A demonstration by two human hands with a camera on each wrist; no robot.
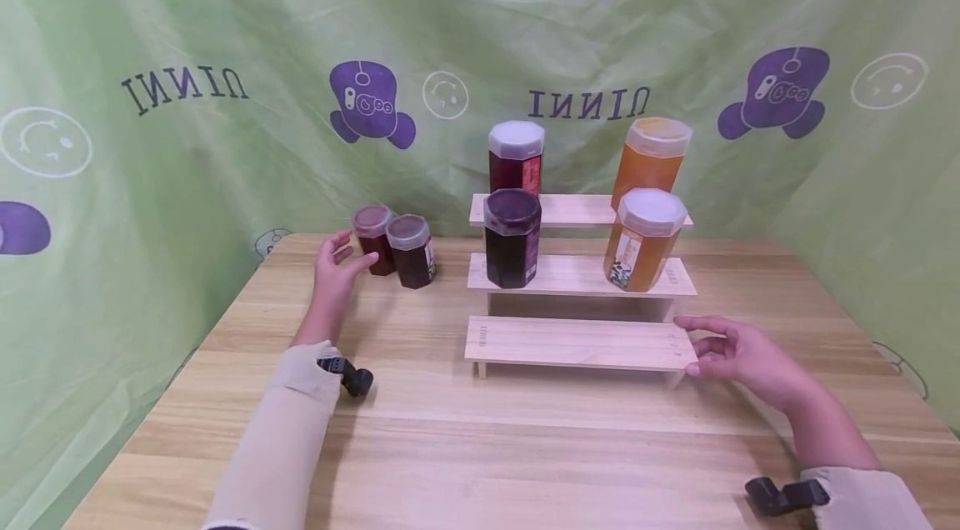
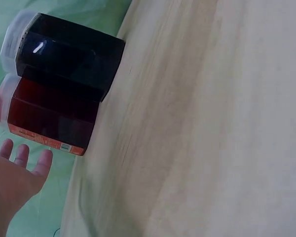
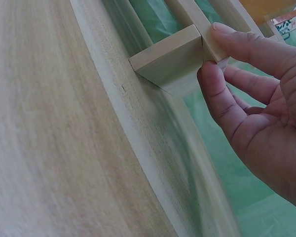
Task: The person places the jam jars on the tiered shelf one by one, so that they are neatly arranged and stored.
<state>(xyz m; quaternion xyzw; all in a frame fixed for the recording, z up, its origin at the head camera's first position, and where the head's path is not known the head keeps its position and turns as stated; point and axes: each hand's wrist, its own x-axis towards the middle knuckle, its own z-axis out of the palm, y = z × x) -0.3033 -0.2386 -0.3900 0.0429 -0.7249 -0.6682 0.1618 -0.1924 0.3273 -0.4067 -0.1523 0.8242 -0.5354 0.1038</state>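
My left hand (image 1: pixel 335 272) is at the back left with its fingers spread, beside a dark red jar (image 1: pixel 378 255) with a translucent lid. In the left wrist view a gap shows between the fingertips (image 2: pixel 43 160) and the red jar (image 2: pixel 54 113). A darker jar (image 1: pixel 415 263) stands right against it. My right hand (image 1: pixel 738 359) pinches the right end of the lowest step of a wooden tiered rack (image 1: pixel 577 344). In the right wrist view, the thumb (image 3: pixel 224 28) and index finger lie on either side of the step's corner.
The middle step holds a dark purple jar (image 1: pixel 512 242) and an orange jar (image 1: pixel 645 242). On the top step stand a red jar (image 1: pixel 516 159) and another orange jar (image 1: pixel 654 159). Green printed cloth (image 1: pixel 285 13) hangs behind the wooden table (image 1: pixel 450 447).
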